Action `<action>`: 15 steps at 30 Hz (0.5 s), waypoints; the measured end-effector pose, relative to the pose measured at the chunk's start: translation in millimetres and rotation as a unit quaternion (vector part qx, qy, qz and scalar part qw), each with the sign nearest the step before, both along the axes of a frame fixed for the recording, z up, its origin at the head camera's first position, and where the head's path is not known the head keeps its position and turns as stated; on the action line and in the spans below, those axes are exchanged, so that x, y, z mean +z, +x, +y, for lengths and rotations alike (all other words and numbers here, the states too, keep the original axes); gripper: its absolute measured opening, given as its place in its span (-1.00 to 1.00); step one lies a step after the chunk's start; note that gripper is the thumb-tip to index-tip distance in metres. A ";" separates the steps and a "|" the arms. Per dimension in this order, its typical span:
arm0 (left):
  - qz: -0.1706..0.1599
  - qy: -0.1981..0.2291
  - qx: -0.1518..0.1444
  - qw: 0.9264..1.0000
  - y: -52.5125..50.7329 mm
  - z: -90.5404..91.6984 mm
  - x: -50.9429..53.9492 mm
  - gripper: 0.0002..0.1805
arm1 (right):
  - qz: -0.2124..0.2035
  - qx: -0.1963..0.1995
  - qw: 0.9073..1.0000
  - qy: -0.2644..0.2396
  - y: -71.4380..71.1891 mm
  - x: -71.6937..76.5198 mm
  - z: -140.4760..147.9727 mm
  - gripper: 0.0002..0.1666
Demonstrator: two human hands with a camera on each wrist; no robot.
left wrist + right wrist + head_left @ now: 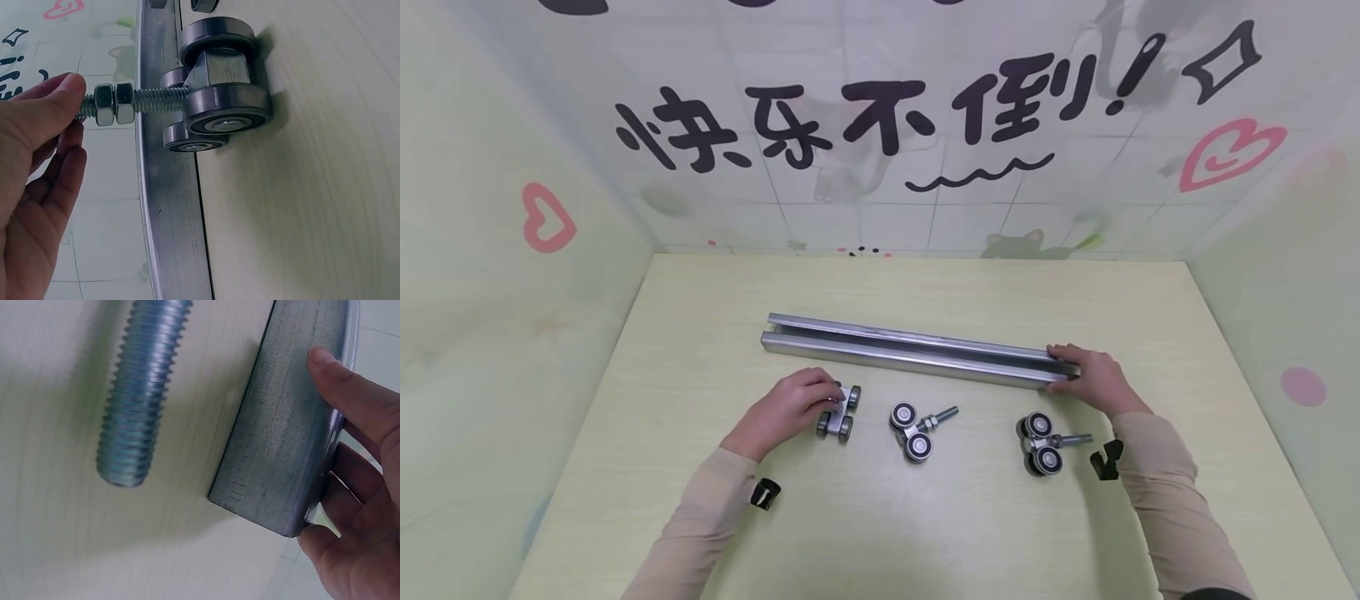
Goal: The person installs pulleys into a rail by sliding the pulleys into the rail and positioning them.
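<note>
My left hand pinches the threaded bolt end of a roller trolley. In the left wrist view the bolt with two nuts stands out from the trolley's bearing wheels, which face the table. My right hand grips the right end of a metal channel rail, its slot facing up. Thumb on the near side wall, fingers round the far side, as the right wrist view shows of the rail. Two more roller trolleys lie on the table, one in the middle and one at right.
The light wood table meets a back wall with dark lettering and drawings, plus side walls left and right. The right trolley's bolt lies close to the right hand. Black clips sit at both wrists.
</note>
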State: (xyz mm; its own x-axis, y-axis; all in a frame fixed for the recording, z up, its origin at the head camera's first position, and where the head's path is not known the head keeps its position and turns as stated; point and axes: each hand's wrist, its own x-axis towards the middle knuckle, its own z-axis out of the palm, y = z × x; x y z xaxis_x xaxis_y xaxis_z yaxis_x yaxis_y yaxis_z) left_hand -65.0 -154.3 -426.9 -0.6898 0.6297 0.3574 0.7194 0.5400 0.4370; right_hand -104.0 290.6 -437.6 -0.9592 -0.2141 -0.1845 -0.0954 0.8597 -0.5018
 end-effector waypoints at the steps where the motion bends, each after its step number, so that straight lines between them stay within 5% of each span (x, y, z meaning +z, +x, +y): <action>1: -0.004 -0.001 0.000 1.000 0.2 -0.2 0.1 -0.84 | 0.001 0.000 1.000 0.001 0.0 0.2 0.0 -0.22; 4: -0.031 -0.006 0.008 0.999 1.1 -0.5 0.9 -0.75 | 0.000 0.000 1.000 0.002 0.0 0.4 0.1 -0.22; 10: -0.137 0.001 0.042 0.990 3.4 -1.4 1.7 -0.53 | 0.001 0.001 1.000 0.004 0.1 -0.1 0.4 -0.22; 15: -0.164 0.006 0.041 0.986 3.2 -3.3 -3.4 -0.61 | 0.000 0.000 1.000 0.002 0.5 0.3 -0.1 -0.22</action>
